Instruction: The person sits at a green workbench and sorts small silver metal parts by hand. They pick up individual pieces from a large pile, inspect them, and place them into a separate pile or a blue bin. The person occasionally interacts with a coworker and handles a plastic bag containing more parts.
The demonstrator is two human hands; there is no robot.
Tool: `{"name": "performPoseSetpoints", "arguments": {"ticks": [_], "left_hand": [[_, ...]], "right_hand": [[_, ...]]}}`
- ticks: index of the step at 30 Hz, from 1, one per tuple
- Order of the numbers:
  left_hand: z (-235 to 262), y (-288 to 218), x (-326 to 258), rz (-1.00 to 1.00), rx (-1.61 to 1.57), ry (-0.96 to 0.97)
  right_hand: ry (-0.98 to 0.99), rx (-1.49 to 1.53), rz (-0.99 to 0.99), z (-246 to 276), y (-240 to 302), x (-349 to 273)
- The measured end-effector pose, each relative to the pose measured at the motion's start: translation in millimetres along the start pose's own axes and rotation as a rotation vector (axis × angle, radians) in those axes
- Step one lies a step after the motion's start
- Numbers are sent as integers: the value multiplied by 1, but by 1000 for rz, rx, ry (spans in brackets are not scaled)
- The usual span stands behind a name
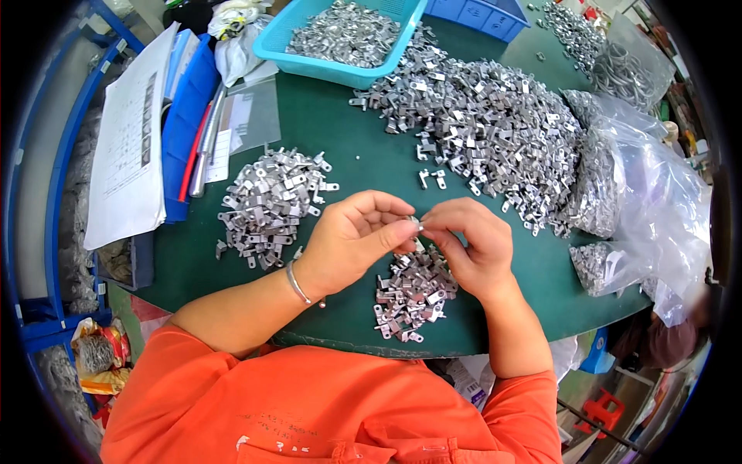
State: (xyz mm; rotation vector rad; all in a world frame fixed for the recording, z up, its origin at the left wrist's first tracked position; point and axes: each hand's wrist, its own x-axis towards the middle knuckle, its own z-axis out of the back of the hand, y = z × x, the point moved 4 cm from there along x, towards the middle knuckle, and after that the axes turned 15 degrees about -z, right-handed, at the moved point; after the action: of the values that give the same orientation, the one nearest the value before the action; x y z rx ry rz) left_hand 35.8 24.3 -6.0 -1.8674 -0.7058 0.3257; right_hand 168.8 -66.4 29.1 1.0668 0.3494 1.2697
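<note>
Above the green table, my left hand (359, 238) and my right hand (471, 240) meet at the fingertips. Between them they pinch a small metal bracket (417, 224), mostly covered by the fingers. A bangle circles my left wrist. Just below the hands lies a small pile of metal brackets (413, 298), close to the table's near edge. Left of my left hand sits another pile of brackets (270, 205). Beyond my right hand spreads a much larger heap of similar brackets (495, 124).
A turquoise basket (379, 75) of small metal parts stands at the back, beside a blue bin (483, 17). Clear plastic bags (657, 185) lie at right. Papers (131, 147) lean on a blue file holder (185, 124) at left. Blue shelving (58, 232) borders the left side.
</note>
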Motion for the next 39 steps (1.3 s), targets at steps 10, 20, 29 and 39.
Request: {"name": "performPoseSetpoints", "arguments": {"ticks": [10, 20, 29, 39], "left_hand": [[10, -79, 8, -833, 1208, -17], [73, -89, 18, -430, 1543, -133], [7, -21, 2, -251, 627, 25], [6, -14, 2, -156, 441, 81]], "right_hand": [[-246, -176, -186, 10, -13, 3], [-257, -587, -186, -3, -45, 14], [-139, -197, -83, -1, -26, 9], [98, 510, -405, -8, -22, -3]]}}
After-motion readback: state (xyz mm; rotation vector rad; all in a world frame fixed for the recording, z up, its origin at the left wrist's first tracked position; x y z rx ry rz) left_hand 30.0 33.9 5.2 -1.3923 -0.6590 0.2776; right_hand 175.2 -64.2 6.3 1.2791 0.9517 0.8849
